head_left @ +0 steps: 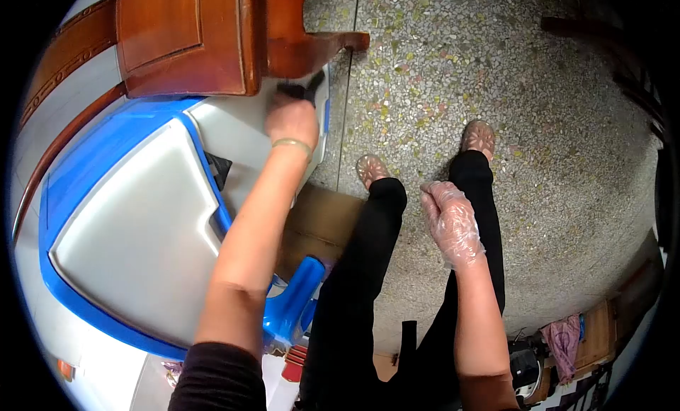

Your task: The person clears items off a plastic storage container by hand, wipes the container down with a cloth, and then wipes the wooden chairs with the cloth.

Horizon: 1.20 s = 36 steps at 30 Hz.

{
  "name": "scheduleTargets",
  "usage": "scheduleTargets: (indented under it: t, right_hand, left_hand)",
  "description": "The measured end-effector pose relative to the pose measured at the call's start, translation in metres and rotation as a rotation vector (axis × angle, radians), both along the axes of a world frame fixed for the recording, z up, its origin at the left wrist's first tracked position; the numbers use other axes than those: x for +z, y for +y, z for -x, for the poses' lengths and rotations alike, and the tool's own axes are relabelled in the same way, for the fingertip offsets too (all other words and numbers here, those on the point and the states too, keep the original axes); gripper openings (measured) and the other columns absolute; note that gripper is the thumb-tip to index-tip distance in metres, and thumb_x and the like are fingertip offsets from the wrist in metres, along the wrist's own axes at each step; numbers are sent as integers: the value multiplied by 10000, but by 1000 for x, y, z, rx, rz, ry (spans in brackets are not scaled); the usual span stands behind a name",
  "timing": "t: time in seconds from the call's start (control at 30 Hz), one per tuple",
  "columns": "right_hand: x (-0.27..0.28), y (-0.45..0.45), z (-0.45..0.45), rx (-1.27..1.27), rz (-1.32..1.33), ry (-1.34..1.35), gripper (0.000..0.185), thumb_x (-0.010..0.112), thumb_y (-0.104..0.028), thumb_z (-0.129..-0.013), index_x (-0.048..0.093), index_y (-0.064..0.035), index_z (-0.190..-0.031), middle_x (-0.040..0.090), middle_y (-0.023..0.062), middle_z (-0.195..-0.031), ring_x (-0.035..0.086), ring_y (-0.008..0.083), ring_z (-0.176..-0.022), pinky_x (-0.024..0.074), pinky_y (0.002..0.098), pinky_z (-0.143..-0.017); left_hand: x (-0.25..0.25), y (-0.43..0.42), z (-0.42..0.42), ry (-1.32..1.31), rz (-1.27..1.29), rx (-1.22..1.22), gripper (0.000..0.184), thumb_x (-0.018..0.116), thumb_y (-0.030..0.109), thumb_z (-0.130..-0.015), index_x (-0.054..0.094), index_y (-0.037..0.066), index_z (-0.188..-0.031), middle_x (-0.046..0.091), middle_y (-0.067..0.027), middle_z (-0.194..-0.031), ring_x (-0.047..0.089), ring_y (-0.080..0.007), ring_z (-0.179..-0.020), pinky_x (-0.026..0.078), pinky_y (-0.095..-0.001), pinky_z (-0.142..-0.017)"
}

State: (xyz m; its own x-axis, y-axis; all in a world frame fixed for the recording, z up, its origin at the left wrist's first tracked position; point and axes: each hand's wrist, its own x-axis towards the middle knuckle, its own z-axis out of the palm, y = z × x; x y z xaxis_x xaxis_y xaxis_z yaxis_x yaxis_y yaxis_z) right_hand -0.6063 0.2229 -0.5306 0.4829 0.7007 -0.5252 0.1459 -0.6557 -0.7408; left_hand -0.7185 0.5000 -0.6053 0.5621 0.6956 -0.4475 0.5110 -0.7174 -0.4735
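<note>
My left hand, with a bracelet at the wrist, is closed around a black object. That object is blurred and partly covered by my fingers, so its kind does not show. It is held over the far end of a blue and white plastic piece with a pale inner surface. A small black part shows at the edge of the pale surface. My right hand, in a clear plastic glove, hangs over the floor before my leg. Its fingers are curled together, and anything inside them is hidden.
A brown wooden furniture piece with a protruding foot stands over the far left. A cardboard box and a blue plastic part are beside my leg. Speckled floor spreads to the right. A purple cloth hangs at lower right.
</note>
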Motion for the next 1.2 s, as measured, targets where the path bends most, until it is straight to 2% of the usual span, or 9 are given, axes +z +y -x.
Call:
scheduleTargets:
  t: [0.2, 0.4, 0.53, 0.6, 0.77, 0.9, 1.0, 1.07, 1.2]
  right_hand:
    - [-1, -5, -2, -22, 9, 30, 103, 610, -76, -842, 620, -9, -919, 611, 213, -862, 588, 400, -830, 480, 451, -737]
    - [1, -7, -2, -53, -27, 30, 114, 602, -75, -844, 625, -11, -936, 617, 214, -876, 592, 399, -834, 483, 450, -747]
    - [3, -7, -4, -31, 48, 62, 169, 628, -32, -821, 647, 3, -985, 626, 203, -913, 600, 387, -874, 483, 413, -776]
    - [3, -4, -2, -21, 45, 66, 167, 626, -31, -822, 646, 4, -984, 628, 201, -917, 601, 385, -877, 482, 411, -780]
    - [5, 3, 1, 36, 29, 69, 160, 621, -31, -826, 643, 7, -980, 633, 198, -926, 605, 380, -890, 481, 411, -791]
    - [-2, -3, 5, 26, 38, 93, 167, 634, -58, -828, 650, -15, -989, 641, 210, -952, 609, 393, -907, 491, 433, -796]
    - [-8, -7, 11, -6, 5, 67, 146, 623, -54, -832, 647, -10, -969, 637, 214, -941, 605, 402, -901, 490, 441, -789]
    - [-12, -14, 20, -18, 16, 71, 139, 619, -62, -835, 645, -7, -960, 630, 220, -929, 600, 408, -895, 487, 447, -783]
    - [-21, -39, 40, 127, 134, 109, 126, 605, -91, -843, 644, -4, -927, 613, 238, -889, 593, 419, -873, 479, 460, -762]
  left_hand:
    - [28, -25, 31, 75, 158, 61, 225, 528, 123, -823, 656, -29, -928, 628, -212, -975, 645, -332, -894, 531, -406, -724]
    - [52, -26, 25, -285, 612, 854, 364, 538, 219, -786, 647, -105, -912, 626, -330, -851, 610, -442, -910, 467, -457, -846]
    - [54, -56, 51, -612, 285, 475, 254, 560, 156, -798, 702, -26, -904, 606, -261, -982, 579, -449, -904, 472, -469, -813]
    - [55, -50, 41, -498, 102, 137, 227, 576, 124, -803, 712, 3, -937, 586, -199, -1037, 594, -393, -902, 498, -432, -776]
    - [24, -34, 16, 286, 233, 259, 323, 570, 232, -830, 657, 4, -1043, 613, -160, -1065, 627, -355, -966, 518, -402, -838]
    - [47, -10, -1, 30, 379, 695, 295, 518, 210, -837, 699, -7, -923, 635, -219, -1113, 636, -371, -968, 513, -419, -825]
    - [74, -30, 29, -272, 587, 769, 320, 545, 208, -809, 656, -11, -1015, 607, -285, -1074, 589, -429, -981, 477, -454, -838]
    - [110, -66, 48, -846, 421, 452, 227, 569, 13, -752, 638, -20, -966, 572, -188, -837, 560, -373, -813, 471, -389, -767]
    - [235, -57, 7, -937, 63, 144, 511, 548, -90, -604, 669, 35, -1084, 531, -136, -1013, 535, -300, -927, 453, -372, -844]
